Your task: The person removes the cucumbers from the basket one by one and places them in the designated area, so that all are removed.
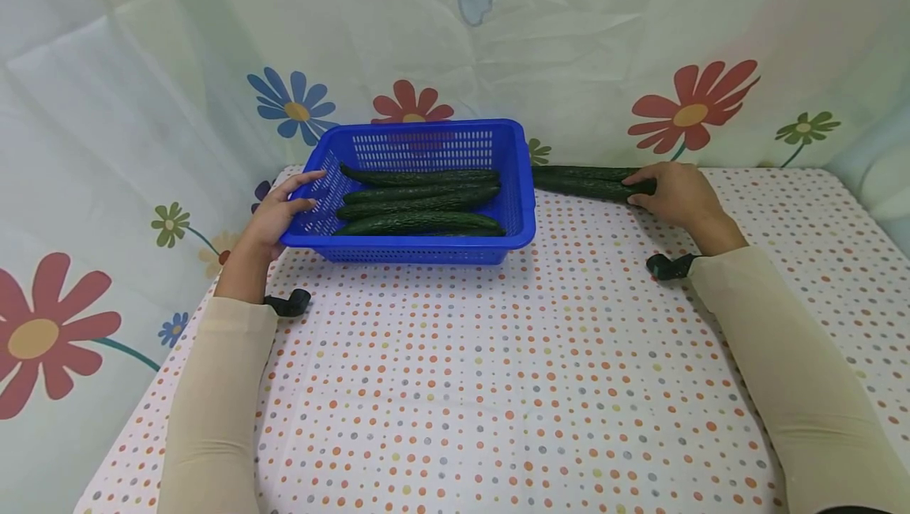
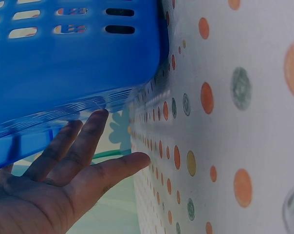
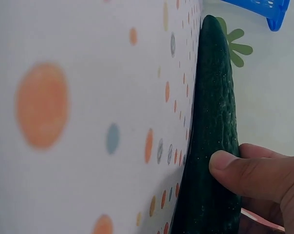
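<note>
A blue plastic basket (image 1: 412,249) with slotted walls stands at the back of the table, left of the middle. Several long dark green cucumbers (image 1: 423,222) lie side by side inside it. At its left end my left hand (image 1: 273,214) holds the rim, some fingers reaching over the edge; the left wrist view shows other fingers (image 2: 88,139) below, against the outer wall. To the right of the basket, my right hand (image 1: 678,194) pinches the right end of a cucumber (image 3: 212,112) lying on the table, thumb on its near side. Another cucumber (image 1: 590,172) lies just behind it.
A dotted white cloth (image 1: 455,388) covers the table. Close behind the basket hangs a flower-printed curtain (image 1: 569,48), which also runs along the left side. A dark wrist device (image 1: 290,305) sticks out below each sleeve.
</note>
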{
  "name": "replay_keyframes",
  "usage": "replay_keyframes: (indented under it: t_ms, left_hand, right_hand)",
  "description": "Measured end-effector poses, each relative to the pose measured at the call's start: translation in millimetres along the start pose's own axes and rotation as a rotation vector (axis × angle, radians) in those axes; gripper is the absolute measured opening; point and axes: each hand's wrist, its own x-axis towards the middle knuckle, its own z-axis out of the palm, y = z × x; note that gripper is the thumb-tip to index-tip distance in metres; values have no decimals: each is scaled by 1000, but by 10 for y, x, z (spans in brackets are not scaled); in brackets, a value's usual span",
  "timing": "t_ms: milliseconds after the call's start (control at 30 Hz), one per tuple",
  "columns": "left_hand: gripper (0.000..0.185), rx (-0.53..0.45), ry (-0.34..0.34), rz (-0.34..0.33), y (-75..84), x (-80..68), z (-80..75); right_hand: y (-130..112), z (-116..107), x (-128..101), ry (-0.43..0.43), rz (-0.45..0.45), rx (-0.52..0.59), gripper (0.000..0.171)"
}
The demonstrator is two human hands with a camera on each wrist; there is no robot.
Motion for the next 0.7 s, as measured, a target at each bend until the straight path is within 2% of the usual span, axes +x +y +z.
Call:
replay_keyframes:
  t_ms: [300,500,700]
  left_hand:
    - [45,-8,-5,-1,-2,-12,-7]
    - [45,-12,-2,-2,3,-13,-7]
    - [46,1,3,4,2,-8,-4]
  right_hand:
    - [-50,-46,-30,6,7,-31,27]
    - [-67,-180,-70,16,-8,-68,31]
    - [-180,-318,-131,42,-41,-54,32]
